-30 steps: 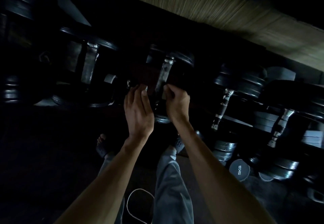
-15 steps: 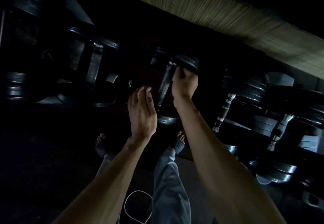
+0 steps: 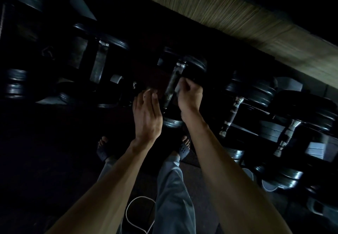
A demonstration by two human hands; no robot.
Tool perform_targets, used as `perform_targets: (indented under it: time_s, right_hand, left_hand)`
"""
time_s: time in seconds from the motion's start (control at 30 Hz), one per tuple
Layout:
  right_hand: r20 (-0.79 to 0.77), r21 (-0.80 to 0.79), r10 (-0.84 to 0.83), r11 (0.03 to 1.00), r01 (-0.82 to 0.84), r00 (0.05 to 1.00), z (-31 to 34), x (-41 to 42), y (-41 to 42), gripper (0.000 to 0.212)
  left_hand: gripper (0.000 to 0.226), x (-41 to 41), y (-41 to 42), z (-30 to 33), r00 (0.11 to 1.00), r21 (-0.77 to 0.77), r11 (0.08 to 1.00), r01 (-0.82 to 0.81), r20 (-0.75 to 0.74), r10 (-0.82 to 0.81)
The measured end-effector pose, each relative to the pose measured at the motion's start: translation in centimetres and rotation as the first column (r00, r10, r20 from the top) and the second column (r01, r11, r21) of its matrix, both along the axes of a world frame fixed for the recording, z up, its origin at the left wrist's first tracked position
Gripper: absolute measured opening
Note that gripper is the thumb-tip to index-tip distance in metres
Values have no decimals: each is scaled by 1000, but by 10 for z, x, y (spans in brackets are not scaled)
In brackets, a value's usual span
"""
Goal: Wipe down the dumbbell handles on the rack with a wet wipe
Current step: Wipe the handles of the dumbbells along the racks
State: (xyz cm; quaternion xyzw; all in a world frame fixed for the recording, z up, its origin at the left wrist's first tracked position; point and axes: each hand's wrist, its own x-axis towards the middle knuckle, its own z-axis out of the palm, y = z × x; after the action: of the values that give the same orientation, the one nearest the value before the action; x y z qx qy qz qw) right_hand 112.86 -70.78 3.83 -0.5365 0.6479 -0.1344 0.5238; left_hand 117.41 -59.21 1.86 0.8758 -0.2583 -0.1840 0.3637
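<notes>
Gripping a pale wipe (image 3: 177,87), the right hand (image 3: 190,94) has its fingers curled and holds the wipe against the right side of a dumbbell handle (image 3: 172,85). Only a small edge of the wipe shows past the fingertips. Handle runs steeply, top end near the upper plates (image 3: 193,63), bottom end at the lower plate (image 3: 172,123). This dumbbell lies on the rack (image 3: 237,125), roughly mid-frame.

Left hand (image 3: 147,113): fingers straight and close together, pointing up, holding nothing. It hovers just left of the handle; contact with the handle cannot be told in the low light.

Other dumbbells: one to the left (image 3: 99,65) with a broad handle, two to the right (image 3: 233,113) (image 3: 288,135) with worn, patchy handles. Loose plates (image 3: 288,178) lie on the floor at lower right.

Below the hands: grey trousers (image 3: 173,193), both feet in dark sandals (image 3: 183,149), a thin white cord loop (image 3: 139,213). Scene very dark; a pale striped surface (image 3: 228,17) crosses the top.
</notes>
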Motion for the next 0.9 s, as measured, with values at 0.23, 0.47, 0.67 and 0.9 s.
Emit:
perform_targets:
  time_s: [0.23,0.47,0.67,0.9]
  right_hand:
    - [7,153,-15,988,14,1000,-16,-4,-14,28]
    - [-153,-7,268,962,-273,951,7,-15,19,30]
    - [-3,65,-70,995,70,998,-3,7,-19,23]
    - [-20,271,22,962,-16,1000,-8,-8,8,32]
  left_hand:
    - [45,-3,3,-2,999,-12,1000,-4,-33,3]
    - [45,0,0,-2,1000,-13,1000,-27,14,27]
    - [44,-3,2,-5,1000,16,1000,3,-16,-3]
    - [39,-2,0,0,997,-29,1000,-5,75,7]
